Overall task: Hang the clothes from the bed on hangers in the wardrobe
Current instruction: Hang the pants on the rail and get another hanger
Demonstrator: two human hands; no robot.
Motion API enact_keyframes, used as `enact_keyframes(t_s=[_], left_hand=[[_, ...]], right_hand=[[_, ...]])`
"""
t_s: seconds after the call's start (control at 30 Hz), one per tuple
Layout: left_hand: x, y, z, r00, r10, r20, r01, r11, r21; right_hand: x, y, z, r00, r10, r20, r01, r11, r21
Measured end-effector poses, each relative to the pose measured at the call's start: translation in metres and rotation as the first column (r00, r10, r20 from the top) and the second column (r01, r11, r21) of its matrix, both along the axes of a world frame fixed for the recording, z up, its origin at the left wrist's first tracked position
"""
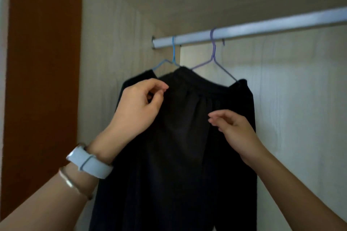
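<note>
Two hands: both are up in front of the dark clothes inside the wardrobe.
Door (43,80): a brown panel stands at the far left, beside the pale wardrobe wall (112,43).
Band (89,163): a white strap sits on the left wrist, with a thin silver bangle (72,184) just below it on the arm.
Left hand (139,103): it is raised near the top left of the clothes. The thumb and fingertips are curled close together. I cannot tell if they pinch any cloth.
Blue hanger (173,50): its hook is over the rail, near the rail's left end. Its arms go down into dark cloth behind the front piece.
Rail (262,27): a silver bar runs across the top of the wardrobe, going up toward the right.
Clothes (187,137): black, with a gathered band at the top. They hang down the middle of the wardrobe and go past the bottom edge of the view.
Purple hanger (213,48): its hook is over the rail, right of the blue one. Its arms go into the top of the black clothes.
Right hand (236,127): it is lower than the left one, in front of the right side of the clothes. The fingers are bent and a little apart, and they hold nothing that I can see.
</note>
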State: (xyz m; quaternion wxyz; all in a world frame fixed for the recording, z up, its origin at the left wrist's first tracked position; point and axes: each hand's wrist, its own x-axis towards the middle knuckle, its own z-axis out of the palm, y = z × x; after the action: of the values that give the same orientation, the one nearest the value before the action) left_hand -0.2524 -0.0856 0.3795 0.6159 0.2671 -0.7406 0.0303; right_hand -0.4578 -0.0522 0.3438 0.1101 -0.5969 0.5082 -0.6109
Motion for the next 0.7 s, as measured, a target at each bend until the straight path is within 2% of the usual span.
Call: enact_keyframes(t_s=[0.1, 0.17, 0.23, 0.33, 0.43, 0.53, 0.7], left_hand=[[-0.009, -0.022, 0.051, 0.973, 0.188, 0.134, -0.186, 0.982, -0.031], [-0.016, -0.041, 0.078, 0.925, 0.305, 0.227, -0.305, 0.952, -0.037], [-0.025, -0.059, 0.098, 0.869, 0.368, 0.331, -0.405, 0.913, 0.049], [-0.039, -0.082, 0.116, 0.822, 0.33, 0.465, -0.461, 0.864, 0.202], [-0.046, -0.104, 0.128, 0.878, 0.26, 0.401, -0.404, 0.852, 0.332], [-0.047, -0.122, 0.136, 0.969, 0.107, 0.221, -0.201, 0.863, 0.463], [-0.038, -0.116, 0.159, 0.996, 0.046, 0.077, -0.074, 0.908, 0.413]], right_hand=[[0.005, -0.02, 0.05, 0.993, -0.122, 0.006, 0.121, 0.981, -0.15], [0.008, -0.033, 0.081, 0.986, -0.166, 0.027, 0.168, 0.975, -0.142], [0.013, -0.044, 0.107, 0.988, -0.108, 0.114, 0.112, 0.993, -0.033], [0.024, -0.054, 0.134, 0.952, 0.045, 0.303, -0.071, 0.995, 0.076], [0.028, -0.064, 0.145, 0.905, 0.083, 0.416, -0.116, 0.992, 0.054], [0.025, -0.073, 0.147, 0.907, 0.043, 0.419, -0.083, 0.993, 0.079], [0.026, -0.076, 0.161, 0.903, 0.086, 0.421, -0.095, 0.995, 0.0]])
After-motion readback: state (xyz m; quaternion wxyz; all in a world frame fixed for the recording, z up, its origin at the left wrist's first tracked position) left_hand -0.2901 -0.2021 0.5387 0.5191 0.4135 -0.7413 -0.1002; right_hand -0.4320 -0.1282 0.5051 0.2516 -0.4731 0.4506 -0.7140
